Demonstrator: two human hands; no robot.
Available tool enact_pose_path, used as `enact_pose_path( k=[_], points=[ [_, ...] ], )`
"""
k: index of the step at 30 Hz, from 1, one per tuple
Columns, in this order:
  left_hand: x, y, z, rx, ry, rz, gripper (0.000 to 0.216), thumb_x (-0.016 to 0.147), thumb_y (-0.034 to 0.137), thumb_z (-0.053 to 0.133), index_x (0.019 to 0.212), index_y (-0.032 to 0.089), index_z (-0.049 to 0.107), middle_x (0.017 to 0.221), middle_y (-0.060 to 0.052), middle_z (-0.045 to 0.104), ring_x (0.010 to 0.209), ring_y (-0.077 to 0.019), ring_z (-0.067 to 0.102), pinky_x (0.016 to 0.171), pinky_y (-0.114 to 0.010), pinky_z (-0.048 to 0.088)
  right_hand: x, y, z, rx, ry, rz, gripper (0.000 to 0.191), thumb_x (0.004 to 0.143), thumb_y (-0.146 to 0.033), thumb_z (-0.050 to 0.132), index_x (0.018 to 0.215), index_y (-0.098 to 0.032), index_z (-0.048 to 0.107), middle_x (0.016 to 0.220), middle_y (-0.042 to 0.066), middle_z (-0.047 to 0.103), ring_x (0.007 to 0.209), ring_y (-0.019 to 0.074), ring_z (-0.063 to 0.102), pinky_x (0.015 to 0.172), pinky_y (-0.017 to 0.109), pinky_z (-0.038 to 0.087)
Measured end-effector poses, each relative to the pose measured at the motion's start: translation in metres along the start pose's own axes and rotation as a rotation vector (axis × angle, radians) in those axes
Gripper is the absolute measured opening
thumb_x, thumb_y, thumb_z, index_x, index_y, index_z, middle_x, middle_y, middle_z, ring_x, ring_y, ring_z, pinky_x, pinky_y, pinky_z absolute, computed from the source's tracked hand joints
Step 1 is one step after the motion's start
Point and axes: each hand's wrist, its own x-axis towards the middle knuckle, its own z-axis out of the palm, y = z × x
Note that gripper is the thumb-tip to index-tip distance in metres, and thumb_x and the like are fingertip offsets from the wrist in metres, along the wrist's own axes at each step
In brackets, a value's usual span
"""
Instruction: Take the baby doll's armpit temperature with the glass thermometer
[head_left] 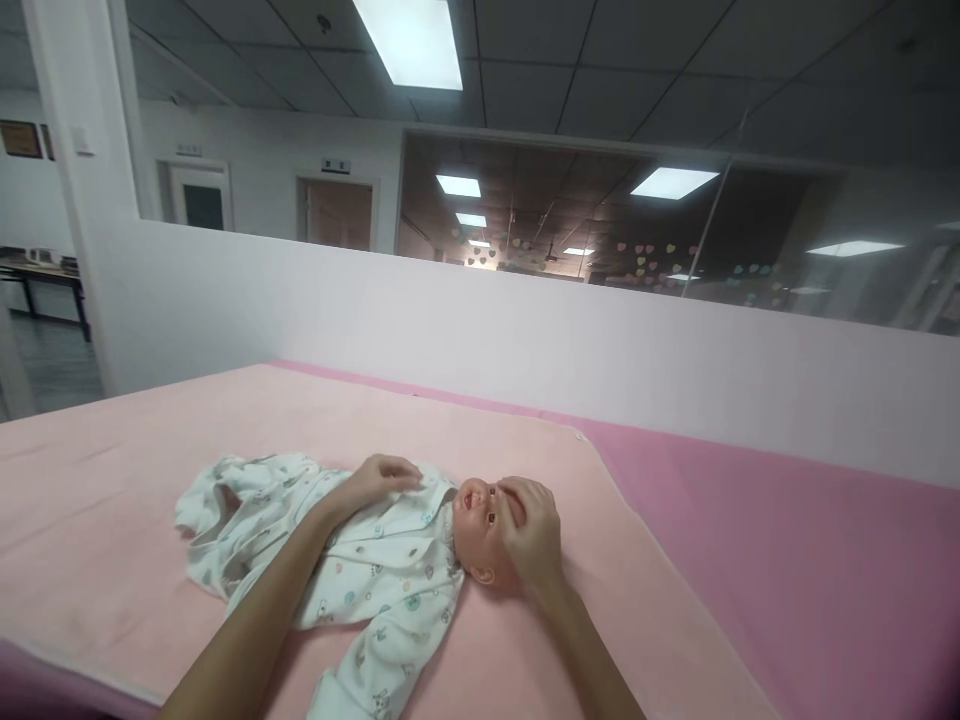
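A baby doll (471,525) lies on its back with its head toward the right. It wears a white one-piece baby suit (375,575) with small printed animals and snap buttons. One sleeve stretches toward me, and the legs of the suit lie rumpled at the left. My left hand (379,478) rests across the doll's chest, fingers stretched out and flat on the cloth. Curled over the doll's forehead is my right hand (531,525), its thumb and fingers closed against the head near the eyes. That hand hides the top of the head.
A pale pink mat (150,430) lies under the doll, over a darker pink surface (787,540) at the right. Behind it stands a low white partition wall (525,330) topped with glass. At the far left is a desk (41,270).
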Motion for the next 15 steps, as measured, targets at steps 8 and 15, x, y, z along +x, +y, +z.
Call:
enact_pose_path(
  k=[8,15],
  points=[
    [-0.008,0.017,0.007,-0.151,-0.231,-0.022,0.029,0.062,0.042,0.068,0.061,0.014,0.066,0.059,-0.001,0.058,0.061,-0.0148,0.051,0.057,-0.023,0.036,-0.013,-0.039,0.023,-0.378,-0.233,-0.632,0.019,0.081,-0.013,0.043,0.071,-0.019,0.058,0.076,0.004,0.060,0.079,0.0171,0.052,0.092,0.039,0.033],
    [-0.005,0.007,0.002,-0.688,0.056,-0.160,0.035,0.066,0.045,0.067,0.076,0.012,0.062,0.067,-0.004,0.060,0.060,-0.0140,0.053,0.058,-0.023,0.039,0.016,-0.053,0.067,-0.644,-0.493,-0.567,0.019,0.077,-0.012,0.049,0.088,-0.014,0.063,0.119,0.015,0.053,0.115,0.0276,0.040,0.101,0.047,0.022]
  ],
)
